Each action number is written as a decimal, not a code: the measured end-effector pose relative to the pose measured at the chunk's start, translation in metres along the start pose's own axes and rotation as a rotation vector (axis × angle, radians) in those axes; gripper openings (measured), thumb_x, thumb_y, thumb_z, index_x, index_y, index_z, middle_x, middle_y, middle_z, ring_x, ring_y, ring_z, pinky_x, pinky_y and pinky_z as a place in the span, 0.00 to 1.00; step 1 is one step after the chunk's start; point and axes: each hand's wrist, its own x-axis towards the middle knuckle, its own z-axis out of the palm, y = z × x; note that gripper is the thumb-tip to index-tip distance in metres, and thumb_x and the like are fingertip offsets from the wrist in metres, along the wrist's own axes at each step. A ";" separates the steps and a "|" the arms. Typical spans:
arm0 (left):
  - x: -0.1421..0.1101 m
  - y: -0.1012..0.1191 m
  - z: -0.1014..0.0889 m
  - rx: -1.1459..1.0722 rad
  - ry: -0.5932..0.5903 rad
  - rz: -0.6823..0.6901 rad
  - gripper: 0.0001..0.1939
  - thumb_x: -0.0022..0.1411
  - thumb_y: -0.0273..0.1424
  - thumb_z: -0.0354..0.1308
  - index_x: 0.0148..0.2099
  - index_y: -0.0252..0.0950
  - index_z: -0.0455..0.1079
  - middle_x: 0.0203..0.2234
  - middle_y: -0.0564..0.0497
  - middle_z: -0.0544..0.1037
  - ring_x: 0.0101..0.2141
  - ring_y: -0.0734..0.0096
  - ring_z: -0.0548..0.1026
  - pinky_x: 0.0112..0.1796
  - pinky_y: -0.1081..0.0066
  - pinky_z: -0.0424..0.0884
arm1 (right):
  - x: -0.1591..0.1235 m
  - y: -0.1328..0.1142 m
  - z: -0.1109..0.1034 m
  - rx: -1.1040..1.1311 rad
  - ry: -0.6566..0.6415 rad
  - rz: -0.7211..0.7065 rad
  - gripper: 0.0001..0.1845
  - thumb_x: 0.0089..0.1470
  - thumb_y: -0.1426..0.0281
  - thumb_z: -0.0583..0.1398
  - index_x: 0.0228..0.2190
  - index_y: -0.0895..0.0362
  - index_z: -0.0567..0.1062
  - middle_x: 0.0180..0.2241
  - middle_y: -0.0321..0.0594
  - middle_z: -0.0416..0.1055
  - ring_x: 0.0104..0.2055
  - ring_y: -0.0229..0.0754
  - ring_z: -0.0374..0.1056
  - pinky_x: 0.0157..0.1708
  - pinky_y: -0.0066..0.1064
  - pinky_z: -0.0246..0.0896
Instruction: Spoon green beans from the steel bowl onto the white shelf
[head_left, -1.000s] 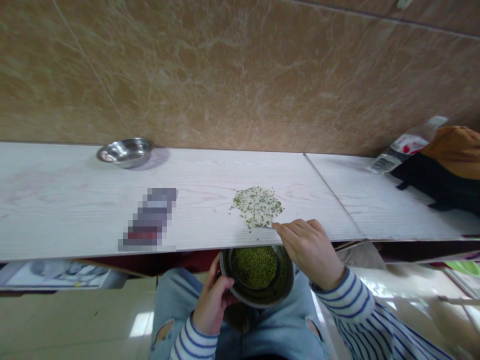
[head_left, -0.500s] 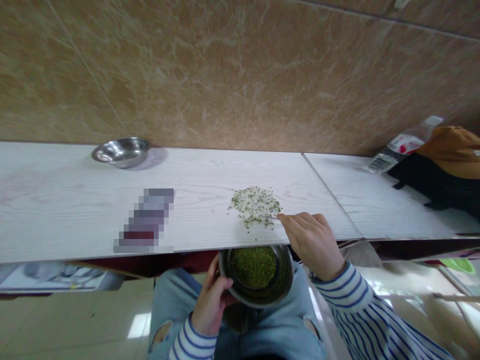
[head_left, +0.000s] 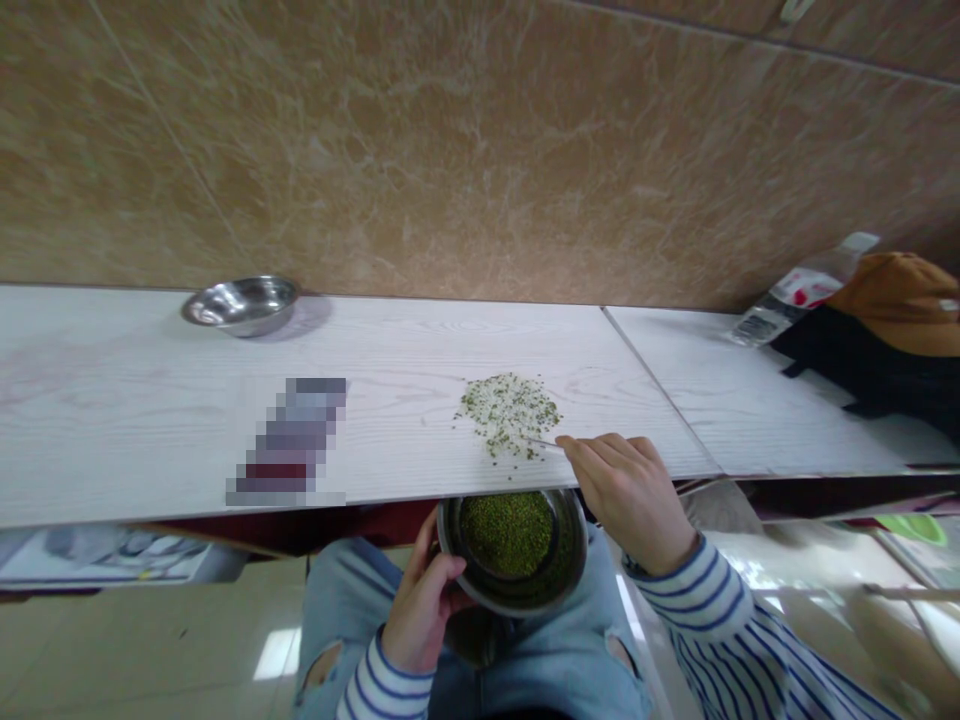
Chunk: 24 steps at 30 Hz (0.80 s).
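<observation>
My left hand (head_left: 421,610) grips the side of a metal bowl (head_left: 572,560), thumb on the rim, just under the table's front edge. Inside the bowl lie many small green beans (head_left: 507,533), which look like mung beans. My right hand (head_left: 628,492) is closed on slim silver tweezers (head_left: 544,443), mostly hidden by the fingers. Their tip points left into the near right side of a spread of white grains mixed with green beans (head_left: 510,410) on the white table. Whether the tip pinches a bean is too small to tell.
A second metal bowl (head_left: 244,307) stands by the wall at the left. A blurred-out flat object (head_left: 289,440) lies nearer. At the far right are a plastic bottle (head_left: 799,290) and a brown and black bag (head_left: 892,310). The table edge (head_left: 397,497) runs above my lap.
My right hand and the tweezers have shifted slightly right and toward me, the tip staying at the near right of the grains. The left hand and its bowl look unmoved.
</observation>
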 end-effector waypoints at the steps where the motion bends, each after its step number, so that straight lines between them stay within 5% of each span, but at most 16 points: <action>1: 0.000 0.000 0.000 0.001 -0.001 0.000 0.32 0.44 0.23 0.53 0.54 0.43 0.59 0.40 0.52 0.72 0.30 0.74 0.68 0.28 0.72 0.69 | -0.001 0.000 0.000 -0.003 -0.008 -0.001 0.13 0.57 0.72 0.52 0.44 0.56 0.69 0.35 0.37 0.73 0.37 0.39 0.63 0.35 0.33 0.46; 24: 0.002 -0.004 0.000 0.003 -0.037 -0.010 0.35 0.42 0.23 0.54 0.55 0.44 0.58 0.42 0.51 0.71 0.30 0.72 0.69 0.25 0.73 0.68 | -0.029 0.005 -0.012 0.010 -0.013 -0.025 0.13 0.56 0.72 0.52 0.43 0.55 0.70 0.33 0.38 0.73 0.36 0.38 0.65 0.34 0.32 0.47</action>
